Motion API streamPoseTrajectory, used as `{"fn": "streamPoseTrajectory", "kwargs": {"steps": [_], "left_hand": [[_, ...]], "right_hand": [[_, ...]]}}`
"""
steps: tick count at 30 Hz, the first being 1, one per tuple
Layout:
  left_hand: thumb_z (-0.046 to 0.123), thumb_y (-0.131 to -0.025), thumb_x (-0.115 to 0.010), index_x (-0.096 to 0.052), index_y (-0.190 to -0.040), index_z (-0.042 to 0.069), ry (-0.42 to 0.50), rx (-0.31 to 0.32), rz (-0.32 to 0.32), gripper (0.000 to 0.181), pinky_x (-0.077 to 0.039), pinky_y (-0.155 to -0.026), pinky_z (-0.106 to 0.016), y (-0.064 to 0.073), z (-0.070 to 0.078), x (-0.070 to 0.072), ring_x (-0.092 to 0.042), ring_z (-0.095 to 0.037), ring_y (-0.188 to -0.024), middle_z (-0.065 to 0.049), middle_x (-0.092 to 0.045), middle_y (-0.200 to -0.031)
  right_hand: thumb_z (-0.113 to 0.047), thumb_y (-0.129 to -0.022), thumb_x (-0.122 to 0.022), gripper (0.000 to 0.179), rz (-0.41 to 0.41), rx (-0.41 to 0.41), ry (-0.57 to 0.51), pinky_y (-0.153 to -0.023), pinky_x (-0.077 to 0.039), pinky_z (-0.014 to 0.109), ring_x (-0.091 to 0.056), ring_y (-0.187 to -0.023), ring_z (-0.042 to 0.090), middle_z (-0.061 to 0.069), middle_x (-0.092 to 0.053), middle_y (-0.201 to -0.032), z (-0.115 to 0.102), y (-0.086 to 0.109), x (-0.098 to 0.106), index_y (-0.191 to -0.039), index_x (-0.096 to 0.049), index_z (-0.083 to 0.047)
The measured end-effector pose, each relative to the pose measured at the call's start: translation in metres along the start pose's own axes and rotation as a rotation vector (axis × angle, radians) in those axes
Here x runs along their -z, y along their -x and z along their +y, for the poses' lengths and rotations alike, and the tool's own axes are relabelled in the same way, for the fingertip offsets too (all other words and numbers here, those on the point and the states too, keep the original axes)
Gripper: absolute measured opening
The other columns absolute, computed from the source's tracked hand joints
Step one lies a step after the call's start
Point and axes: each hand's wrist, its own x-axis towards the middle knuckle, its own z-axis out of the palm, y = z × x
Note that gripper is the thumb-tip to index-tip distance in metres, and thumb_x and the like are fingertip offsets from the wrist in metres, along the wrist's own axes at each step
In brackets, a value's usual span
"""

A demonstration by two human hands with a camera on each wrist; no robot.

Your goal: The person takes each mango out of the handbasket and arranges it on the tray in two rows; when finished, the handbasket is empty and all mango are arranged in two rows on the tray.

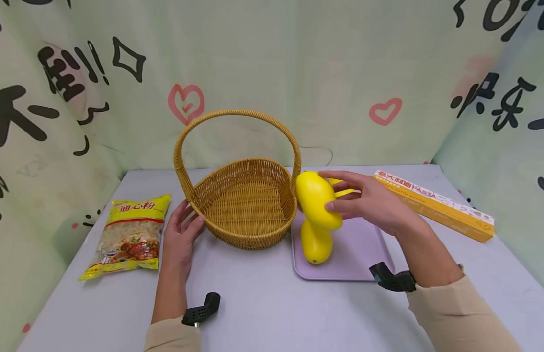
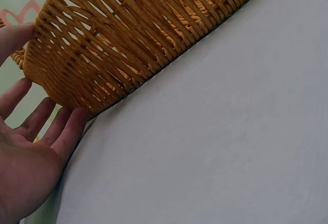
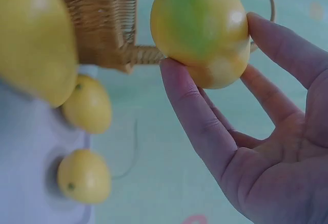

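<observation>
A yellow mango (image 1: 318,200) with a greenish patch is pinched between the thumb and fingers of my right hand (image 1: 369,200), raised above the lilac tray (image 1: 364,249). Below it on the tray lies another yellow mango (image 1: 316,242). Two smaller yellow fruits, seemingly lemons, appear behind in the right wrist view, one upper lemon (image 3: 87,103) and one lower lemon (image 3: 84,176); in the head view my fingers mostly cover them. My left hand (image 1: 181,234) holds the wicker basket (image 1: 250,239) at its left side, thumb at the rim and fingers against the outer weave. The basket's visible inside is bare.
Left of the basket lies a yellow bag of macaroni (image 1: 131,234). A long orange and white pasta box (image 1: 435,205) rests diagonally at the right. The basket's tall handle (image 1: 238,113) arches above it. A printed curtain (image 1: 263,73) hangs behind the white table (image 1: 254,303).
</observation>
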Motion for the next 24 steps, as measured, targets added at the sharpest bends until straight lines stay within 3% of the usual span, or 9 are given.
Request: {"fn": "streamPoseTrajectory", "kwargs": {"steps": [10, 17, 24], "left_hand": [[0.02, -0.102, -0.066, -0.038, -0.16, 0.031, -0.013, 0.001, 0.007, 0.065, -0.045, -0.118, -0.035, -0.002, -0.002, 0.001, -0.044, -0.018, -0.147, 0.001, -0.039, -0.164], [0.02, -0.102, -0.067, -0.038, -0.159, 0.032, -0.011, 0.009, 0.012, 0.065, -0.045, -0.117, -0.033, -0.001, -0.002, 0.002, -0.045, -0.017, -0.145, 0.001, -0.039, -0.163], [0.02, -0.102, -0.067, -0.038, -0.159, 0.032, 0.001, 0.012, 0.007, 0.066, -0.045, -0.117, -0.033, -0.001, -0.002, 0.001, -0.045, -0.017, -0.145, 0.001, -0.039, -0.164]], "right_hand": [[-0.037, -0.096, -0.073, 0.074, 0.041, -0.087, 0.046, -0.09, -0.064, 0.039, -0.057, -0.124, 0.033, 0.024, -0.044, -0.153, 0.056, 0.028, 0.011, -0.161, -0.039, -0.026], [-0.037, -0.096, -0.073, 0.08, 0.025, -0.197, -0.01, -0.092, -0.063, 0.039, -0.058, -0.119, 0.031, 0.027, -0.041, -0.151, 0.076, 0.027, 0.007, -0.163, -0.034, -0.022], [-0.036, -0.096, -0.073, 0.079, 0.02, -0.231, -0.017, -0.092, -0.063, 0.038, -0.062, -0.11, 0.027, 0.027, -0.045, -0.145, 0.096, 0.022, 0.002, -0.162, -0.035, -0.019]]}}
